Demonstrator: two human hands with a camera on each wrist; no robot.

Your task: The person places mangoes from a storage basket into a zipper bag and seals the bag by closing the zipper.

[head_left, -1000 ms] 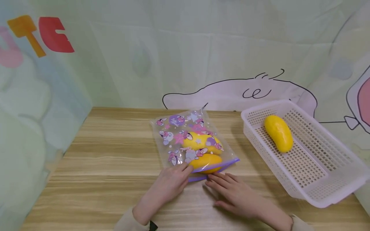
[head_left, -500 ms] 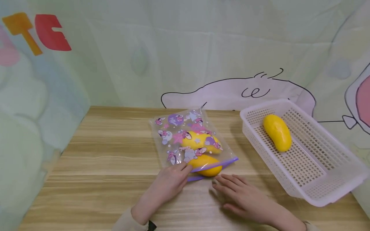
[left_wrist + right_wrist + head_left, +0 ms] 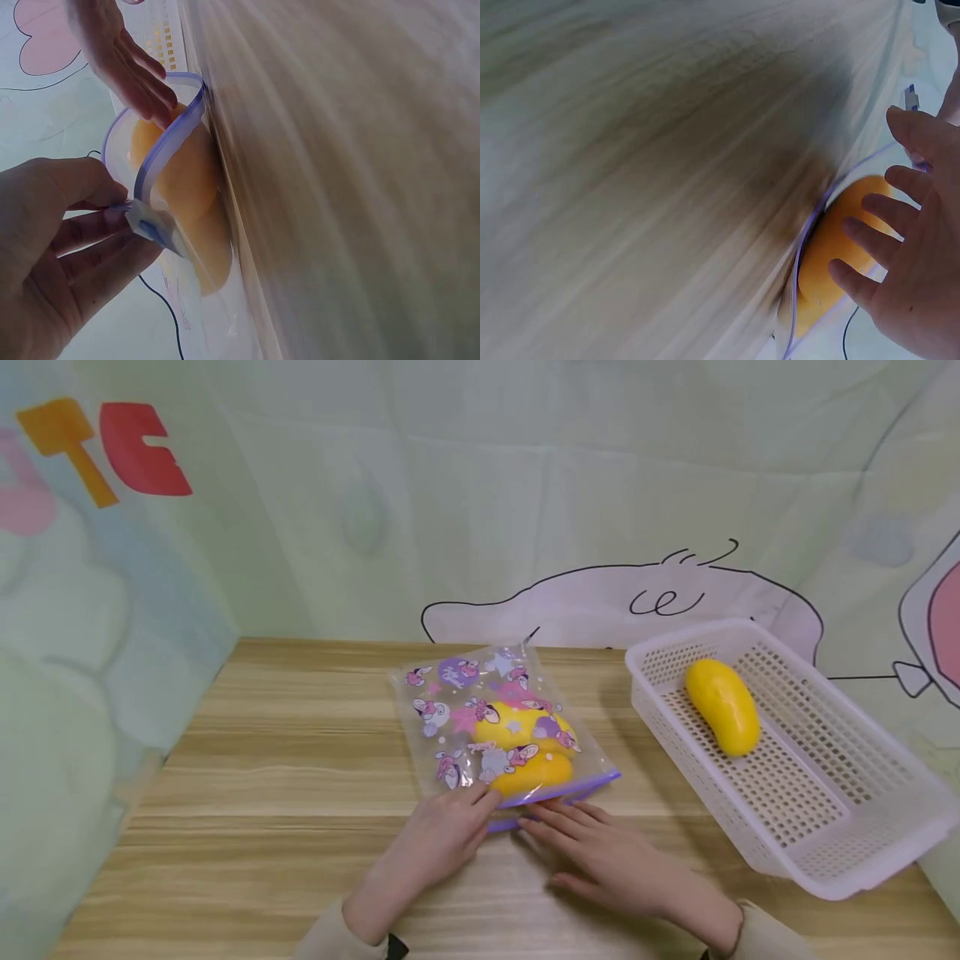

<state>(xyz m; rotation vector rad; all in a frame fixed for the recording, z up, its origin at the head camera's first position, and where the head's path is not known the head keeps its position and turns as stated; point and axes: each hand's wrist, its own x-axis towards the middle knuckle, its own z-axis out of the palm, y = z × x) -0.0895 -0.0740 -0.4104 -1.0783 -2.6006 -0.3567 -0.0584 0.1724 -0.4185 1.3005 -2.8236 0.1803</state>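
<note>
A clear zip bag [image 3: 420, 727] printed with pink and purple cartoon figures lies flat on the table, its purple-edged mouth towards me. Inside it are yellow mangoes; the nearest mango [image 3: 534, 774] lies just behind the mouth. My left hand [image 3: 442, 831] pinches the left end of the mouth, by the zip slider [image 3: 150, 227], between thumb and fingers. With fingers extended, my right hand [image 3: 607, 860] reaches to the mouth, its fingertips at the near mango. The right wrist view shows those fingers spread in front of the mango [image 3: 840, 247]. Whether they touch it cannot be told.
A white perforated plastic basket [image 3: 813, 860] stands to the right with one mango [image 3: 723, 706] in it. The wooden table [image 3: 300, 727] meets a printed cloth backdrop [image 3: 315, 527] at the back and sides.
My right hand drew back slightly and the near mango slid out at the mouth. Now that hand is forward again and the mango lies deeper in the bag. My left hand stays put.
</note>
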